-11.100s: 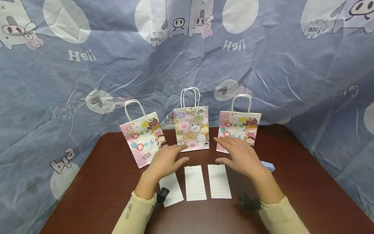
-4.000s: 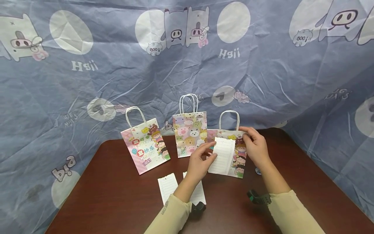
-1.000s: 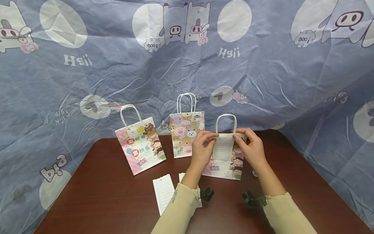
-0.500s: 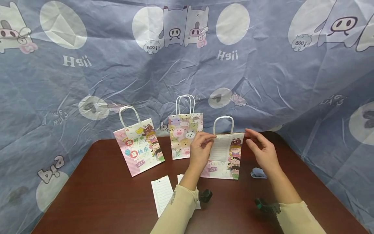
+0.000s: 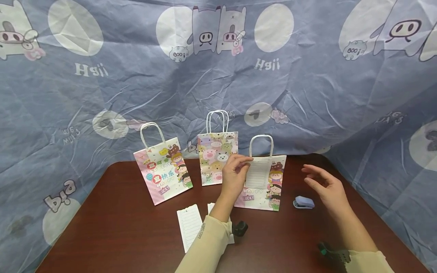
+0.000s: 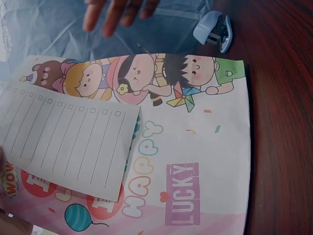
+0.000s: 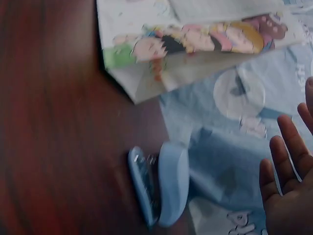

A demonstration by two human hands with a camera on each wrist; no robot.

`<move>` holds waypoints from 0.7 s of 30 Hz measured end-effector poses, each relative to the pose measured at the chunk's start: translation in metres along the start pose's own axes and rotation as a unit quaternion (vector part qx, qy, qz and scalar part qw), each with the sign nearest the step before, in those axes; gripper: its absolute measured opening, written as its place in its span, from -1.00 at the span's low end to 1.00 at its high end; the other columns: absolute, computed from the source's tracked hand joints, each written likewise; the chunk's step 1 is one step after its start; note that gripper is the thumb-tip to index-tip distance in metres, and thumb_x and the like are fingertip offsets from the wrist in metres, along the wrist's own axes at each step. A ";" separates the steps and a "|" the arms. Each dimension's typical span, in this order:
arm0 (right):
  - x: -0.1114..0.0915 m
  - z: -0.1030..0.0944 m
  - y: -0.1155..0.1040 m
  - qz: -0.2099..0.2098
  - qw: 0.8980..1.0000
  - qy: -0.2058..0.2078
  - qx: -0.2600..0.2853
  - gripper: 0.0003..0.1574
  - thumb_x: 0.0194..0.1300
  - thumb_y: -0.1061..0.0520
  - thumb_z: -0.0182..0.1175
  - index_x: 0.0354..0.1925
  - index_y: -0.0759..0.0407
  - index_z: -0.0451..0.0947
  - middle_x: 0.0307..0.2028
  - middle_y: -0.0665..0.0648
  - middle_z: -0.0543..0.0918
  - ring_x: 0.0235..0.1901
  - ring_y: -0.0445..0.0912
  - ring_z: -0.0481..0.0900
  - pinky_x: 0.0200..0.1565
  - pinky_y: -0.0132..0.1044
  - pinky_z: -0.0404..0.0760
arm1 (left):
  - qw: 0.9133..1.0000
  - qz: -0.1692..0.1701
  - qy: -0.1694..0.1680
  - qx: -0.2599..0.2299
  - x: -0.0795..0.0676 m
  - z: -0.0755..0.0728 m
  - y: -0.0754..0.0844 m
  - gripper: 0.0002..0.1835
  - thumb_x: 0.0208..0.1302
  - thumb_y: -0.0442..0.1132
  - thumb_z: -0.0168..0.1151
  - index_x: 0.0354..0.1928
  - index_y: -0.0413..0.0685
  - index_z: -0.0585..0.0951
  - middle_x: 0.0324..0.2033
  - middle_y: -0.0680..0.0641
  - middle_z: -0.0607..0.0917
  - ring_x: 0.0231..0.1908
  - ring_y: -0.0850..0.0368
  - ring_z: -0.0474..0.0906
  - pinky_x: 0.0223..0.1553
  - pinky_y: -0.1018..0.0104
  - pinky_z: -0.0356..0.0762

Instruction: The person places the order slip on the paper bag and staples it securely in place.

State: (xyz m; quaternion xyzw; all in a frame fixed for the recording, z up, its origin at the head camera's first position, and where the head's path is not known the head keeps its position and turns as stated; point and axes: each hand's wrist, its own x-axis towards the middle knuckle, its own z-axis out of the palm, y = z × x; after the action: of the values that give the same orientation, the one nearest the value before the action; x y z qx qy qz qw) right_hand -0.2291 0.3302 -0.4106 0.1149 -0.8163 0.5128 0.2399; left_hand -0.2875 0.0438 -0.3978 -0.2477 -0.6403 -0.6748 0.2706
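A lined paper slip (image 5: 257,175) lies flat against the front of the right-hand paper gift bag (image 5: 261,203), near its top edge. My left hand (image 5: 235,170) pinches the slip's upper left corner together with the bag's rim. To the right of the bag, my right hand (image 5: 326,185) hovers with fingers apart, holding nothing. Below and left of that hand, a small light-blue stapler (image 5: 304,202) rests on the table. The right wrist view shows the stapler (image 7: 171,186) from the side, its two arms spread, and the right hand (image 7: 291,181) apart from it.
Two more gift bags stand at the back: an animal-print one (image 5: 213,159) in the middle and a pink-and-white one (image 5: 167,170) at left. Two lined slips lie on the brown table (image 5: 136,231); the left slip (image 5: 189,225) shows more, the other is partly under my left sleeve.
My right hand has let go of the bag's top edge and moved right, uncovering the stapler. My left hand keeps its pinch. Earlier, the slip was lifted from the table onto the bag.
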 end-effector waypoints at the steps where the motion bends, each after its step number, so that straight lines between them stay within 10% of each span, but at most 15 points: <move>1: -0.002 -0.003 0.003 0.005 1.000 -0.003 -0.004 -0.45 0.36 0.25 0.25 0.29 0.25 0.47 0.04 -0.16 0.67 -0.03 -0.25 0.53 -0.11 -0.61 0.50 | 1.000 0.001 0.001 0.001 0.000 0.000 0.000 -0.80 0.20 -0.53 0.29 -0.21 -0.15 0.76 -0.21 -0.13 0.63 -0.17 0.16 0.59 -0.14 0.46 0.64; 21: -0.036 -0.009 0.040 0.078 0.994 -0.054 -0.061 -0.42 0.37 0.07 0.28 0.30 0.18 0.48 0.06 -0.32 0.63 0.00 -0.35 0.51 -0.18 -0.56 0.50 | 1.000 -0.006 -0.006 0.011 0.001 0.000 -0.001 -0.80 0.21 -0.51 0.29 -0.19 -0.13 0.75 -0.19 -0.11 0.63 -0.18 0.21 0.58 -0.18 0.46 0.62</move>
State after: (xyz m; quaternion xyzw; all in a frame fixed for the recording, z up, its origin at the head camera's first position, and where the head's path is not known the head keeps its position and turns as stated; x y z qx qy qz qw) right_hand -0.2126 0.3542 -0.4571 0.0635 -0.8643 0.4723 0.1609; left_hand -0.2889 0.0442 -0.3982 -0.2451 -0.6509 -0.6679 0.2649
